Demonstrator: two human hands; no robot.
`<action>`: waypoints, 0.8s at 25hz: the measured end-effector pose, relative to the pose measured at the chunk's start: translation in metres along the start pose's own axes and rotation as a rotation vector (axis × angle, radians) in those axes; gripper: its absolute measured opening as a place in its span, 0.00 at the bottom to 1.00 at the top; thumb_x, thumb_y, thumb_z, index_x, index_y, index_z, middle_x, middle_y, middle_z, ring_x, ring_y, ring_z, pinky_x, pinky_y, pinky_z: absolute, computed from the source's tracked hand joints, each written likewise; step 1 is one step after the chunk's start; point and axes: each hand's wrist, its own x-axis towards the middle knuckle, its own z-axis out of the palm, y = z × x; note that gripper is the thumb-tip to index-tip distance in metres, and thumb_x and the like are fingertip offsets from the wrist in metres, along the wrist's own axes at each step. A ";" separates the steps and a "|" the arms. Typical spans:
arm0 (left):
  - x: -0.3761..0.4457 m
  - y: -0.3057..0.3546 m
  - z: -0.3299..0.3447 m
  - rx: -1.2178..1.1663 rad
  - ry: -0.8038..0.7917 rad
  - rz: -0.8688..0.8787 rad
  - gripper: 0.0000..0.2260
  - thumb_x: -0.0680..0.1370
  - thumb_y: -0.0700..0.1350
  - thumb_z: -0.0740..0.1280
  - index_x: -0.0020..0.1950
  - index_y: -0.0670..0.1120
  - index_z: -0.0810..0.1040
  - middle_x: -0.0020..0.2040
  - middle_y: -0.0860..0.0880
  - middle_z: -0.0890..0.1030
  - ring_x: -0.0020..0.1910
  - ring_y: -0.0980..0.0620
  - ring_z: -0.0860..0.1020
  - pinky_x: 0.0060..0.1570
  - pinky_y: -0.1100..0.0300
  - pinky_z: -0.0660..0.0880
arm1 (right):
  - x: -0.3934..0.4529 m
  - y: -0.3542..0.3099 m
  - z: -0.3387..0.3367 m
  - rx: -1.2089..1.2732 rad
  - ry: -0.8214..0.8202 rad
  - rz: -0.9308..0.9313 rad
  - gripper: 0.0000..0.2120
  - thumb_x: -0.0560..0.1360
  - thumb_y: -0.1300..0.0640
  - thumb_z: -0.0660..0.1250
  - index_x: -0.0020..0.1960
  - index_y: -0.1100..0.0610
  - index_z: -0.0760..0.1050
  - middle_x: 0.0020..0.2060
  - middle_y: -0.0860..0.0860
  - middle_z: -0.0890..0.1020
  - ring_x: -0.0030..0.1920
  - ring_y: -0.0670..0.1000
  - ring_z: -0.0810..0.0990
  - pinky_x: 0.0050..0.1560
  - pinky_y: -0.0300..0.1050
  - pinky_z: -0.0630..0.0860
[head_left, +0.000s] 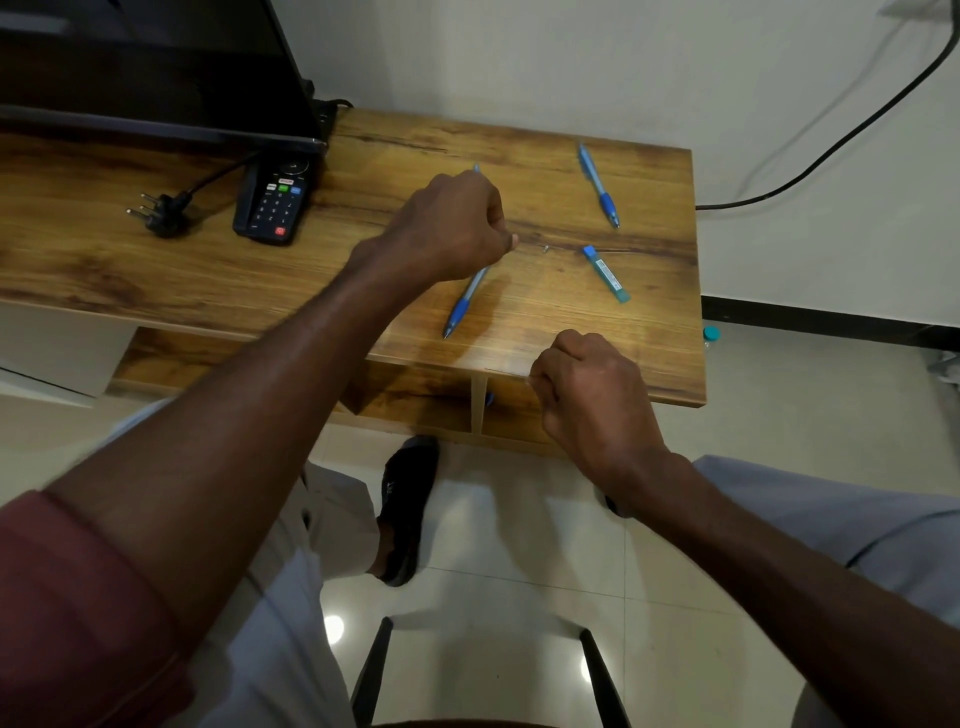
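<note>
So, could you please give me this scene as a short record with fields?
surface: wooden desk
left hand: fingers curled round the near blue pencil, its tip toward the person
right hand: at the desk's front edge, pinches a thin lead
loose items: second blue pencil and lead case, both lying flat to the right
other: remote and plug on the left, by a dark screen
</note>
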 end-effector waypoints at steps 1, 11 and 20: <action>0.000 0.000 0.000 -0.004 -0.001 0.001 0.08 0.79 0.53 0.74 0.51 0.48 0.85 0.45 0.52 0.83 0.47 0.53 0.82 0.46 0.54 0.79 | 0.001 0.000 -0.002 0.006 -0.016 -0.004 0.03 0.76 0.64 0.73 0.49 0.60 0.83 0.48 0.55 0.82 0.48 0.55 0.79 0.45 0.52 0.79; -0.002 0.002 -0.001 0.002 -0.011 -0.011 0.08 0.79 0.52 0.74 0.52 0.47 0.84 0.48 0.50 0.84 0.48 0.52 0.82 0.49 0.52 0.80 | 0.013 -0.002 -0.012 0.032 -0.124 0.039 0.05 0.76 0.62 0.68 0.49 0.59 0.82 0.47 0.54 0.81 0.48 0.53 0.77 0.48 0.51 0.77; -0.005 0.003 -0.003 0.021 -0.058 -0.010 0.10 0.80 0.52 0.73 0.53 0.46 0.84 0.51 0.48 0.84 0.50 0.51 0.82 0.51 0.50 0.81 | 0.025 0.000 -0.011 0.158 -0.158 0.200 0.03 0.76 0.60 0.74 0.49 0.55 0.82 0.47 0.50 0.82 0.49 0.51 0.80 0.48 0.46 0.76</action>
